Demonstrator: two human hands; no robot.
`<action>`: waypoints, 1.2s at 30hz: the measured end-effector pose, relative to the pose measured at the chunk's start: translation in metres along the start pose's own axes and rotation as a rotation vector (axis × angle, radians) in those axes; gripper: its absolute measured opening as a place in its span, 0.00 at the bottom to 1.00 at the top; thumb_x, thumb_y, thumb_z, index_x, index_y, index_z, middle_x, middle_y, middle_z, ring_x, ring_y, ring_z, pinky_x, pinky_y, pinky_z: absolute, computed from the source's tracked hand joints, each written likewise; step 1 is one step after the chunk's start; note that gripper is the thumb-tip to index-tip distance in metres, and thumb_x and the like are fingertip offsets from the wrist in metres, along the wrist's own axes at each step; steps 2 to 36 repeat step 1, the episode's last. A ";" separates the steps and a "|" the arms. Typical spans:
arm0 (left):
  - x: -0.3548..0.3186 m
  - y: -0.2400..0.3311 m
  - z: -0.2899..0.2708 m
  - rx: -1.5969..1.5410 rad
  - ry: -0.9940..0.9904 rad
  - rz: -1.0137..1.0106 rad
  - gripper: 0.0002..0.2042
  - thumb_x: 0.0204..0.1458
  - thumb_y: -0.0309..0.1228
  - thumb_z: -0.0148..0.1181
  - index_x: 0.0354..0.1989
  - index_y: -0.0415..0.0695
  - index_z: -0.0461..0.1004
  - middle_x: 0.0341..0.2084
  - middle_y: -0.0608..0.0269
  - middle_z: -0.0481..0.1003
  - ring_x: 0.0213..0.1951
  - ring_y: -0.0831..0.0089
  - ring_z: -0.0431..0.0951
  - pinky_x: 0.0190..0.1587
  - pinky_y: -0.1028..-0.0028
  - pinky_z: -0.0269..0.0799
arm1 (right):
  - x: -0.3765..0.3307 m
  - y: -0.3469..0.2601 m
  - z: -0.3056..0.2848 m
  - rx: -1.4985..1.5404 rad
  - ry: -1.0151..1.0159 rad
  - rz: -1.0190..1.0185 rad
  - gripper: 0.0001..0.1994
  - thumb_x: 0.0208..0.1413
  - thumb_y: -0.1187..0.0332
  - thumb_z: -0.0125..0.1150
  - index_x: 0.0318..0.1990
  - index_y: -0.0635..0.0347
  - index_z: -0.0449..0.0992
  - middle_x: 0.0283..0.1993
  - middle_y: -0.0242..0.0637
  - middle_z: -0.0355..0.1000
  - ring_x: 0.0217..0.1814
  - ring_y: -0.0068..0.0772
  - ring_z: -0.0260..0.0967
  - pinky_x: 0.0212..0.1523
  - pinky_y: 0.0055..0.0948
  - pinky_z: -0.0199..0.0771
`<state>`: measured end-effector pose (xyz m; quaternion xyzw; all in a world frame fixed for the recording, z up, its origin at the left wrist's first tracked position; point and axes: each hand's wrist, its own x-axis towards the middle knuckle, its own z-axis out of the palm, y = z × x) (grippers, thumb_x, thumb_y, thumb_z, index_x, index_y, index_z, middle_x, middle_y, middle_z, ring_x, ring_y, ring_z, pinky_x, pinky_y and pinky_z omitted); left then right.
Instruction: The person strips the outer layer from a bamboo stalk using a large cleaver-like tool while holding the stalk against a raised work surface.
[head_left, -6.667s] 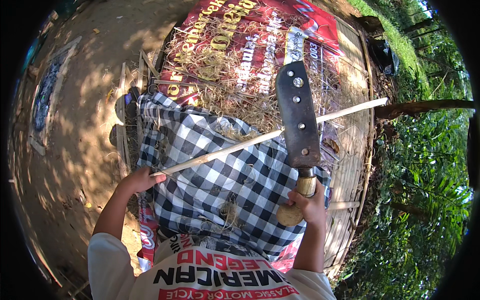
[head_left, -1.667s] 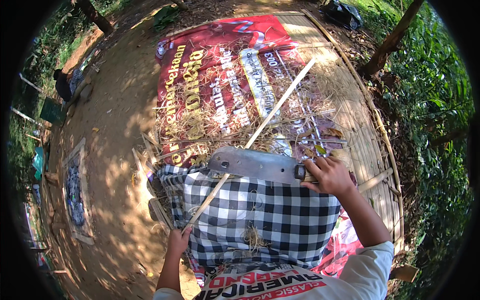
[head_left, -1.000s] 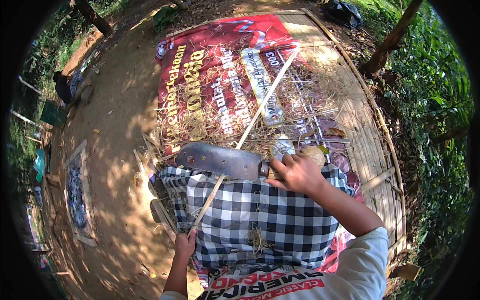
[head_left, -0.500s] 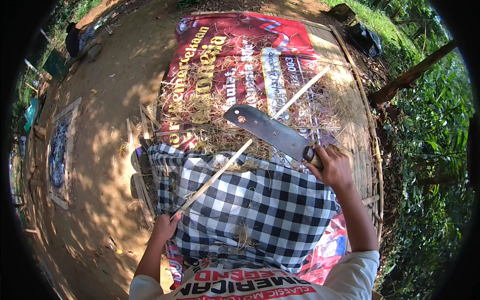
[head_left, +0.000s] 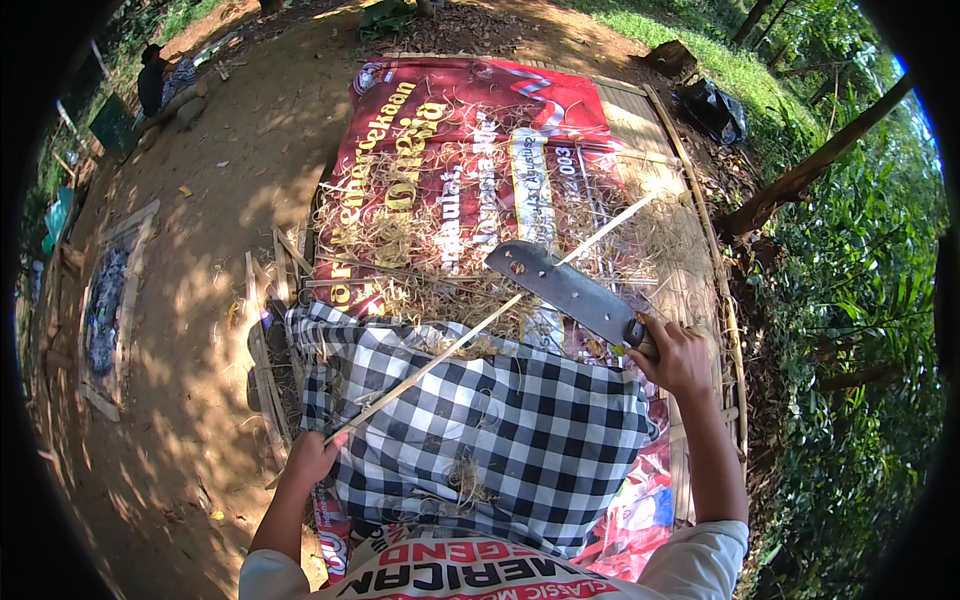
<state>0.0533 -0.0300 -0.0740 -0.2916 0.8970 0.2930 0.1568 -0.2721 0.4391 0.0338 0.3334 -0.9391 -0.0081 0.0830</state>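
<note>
My left hand (head_left: 312, 458) is closed round the near end of a long, thin bamboo strip (head_left: 440, 357), which slants up and away to the right. In my right hand (head_left: 677, 357) is the handle of a machete (head_left: 565, 292) with a broad dark blade and a few holes near its tip. The blade lies across the strip, hiding a short stretch of it. Beneath the strip a black-and-white checked cloth (head_left: 480, 430) covers my lap, with a tuft of shavings (head_left: 466, 482) on it.
A red printed banner (head_left: 430, 150), strewn with curly shavings (head_left: 400, 225), covers a bamboo platform (head_left: 690, 250). Wooden pieces (head_left: 262, 350) lie at its left edge. A framed ash pit (head_left: 108, 300) is further left. A person (head_left: 155, 80) sits far left. Plants (head_left: 850, 330) grow on the right.
The machete and my right hand have shifted slightly right and nearer. My left hand has moved a little left with the strip's near end. The whole view has tilted slightly upward.
</note>
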 end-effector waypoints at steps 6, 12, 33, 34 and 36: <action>0.001 0.001 0.001 -0.005 0.004 0.003 0.31 0.53 0.56 0.54 0.22 0.31 0.75 0.17 0.36 0.69 0.26 0.38 0.73 0.29 0.53 0.67 | 0.001 0.001 -0.002 -0.006 0.004 -0.002 0.29 0.46 0.45 0.66 0.50 0.56 0.72 0.38 0.42 0.75 0.29 0.42 0.76 0.32 0.39 0.76; 0.001 0.001 0.001 -0.005 0.004 0.003 0.31 0.53 0.56 0.54 0.22 0.31 0.75 0.17 0.36 0.69 0.26 0.38 0.73 0.29 0.53 0.67 | 0.001 0.001 -0.002 -0.006 0.004 -0.002 0.29 0.46 0.45 0.66 0.50 0.56 0.72 0.38 0.42 0.75 0.29 0.42 0.76 0.32 0.39 0.76; 0.001 0.001 0.001 -0.005 0.004 0.003 0.31 0.53 0.56 0.54 0.22 0.31 0.75 0.17 0.36 0.69 0.26 0.38 0.73 0.29 0.53 0.67 | 0.001 0.001 -0.002 -0.006 0.004 -0.002 0.29 0.46 0.45 0.66 0.50 0.56 0.72 0.38 0.42 0.75 0.29 0.42 0.76 0.32 0.39 0.76; 0.001 0.001 0.001 -0.005 0.004 0.003 0.31 0.53 0.56 0.54 0.22 0.31 0.75 0.17 0.36 0.69 0.26 0.38 0.73 0.29 0.53 0.67 | 0.001 0.001 -0.002 -0.006 0.004 -0.002 0.29 0.46 0.45 0.66 0.50 0.56 0.72 0.38 0.42 0.75 0.29 0.42 0.76 0.32 0.39 0.76; 0.001 0.001 0.001 -0.005 0.004 0.003 0.31 0.53 0.56 0.54 0.22 0.31 0.75 0.17 0.36 0.69 0.26 0.38 0.73 0.29 0.53 0.67 | 0.001 0.001 -0.002 -0.006 0.004 -0.002 0.29 0.46 0.45 0.66 0.50 0.56 0.72 0.38 0.42 0.75 0.29 0.42 0.76 0.32 0.39 0.76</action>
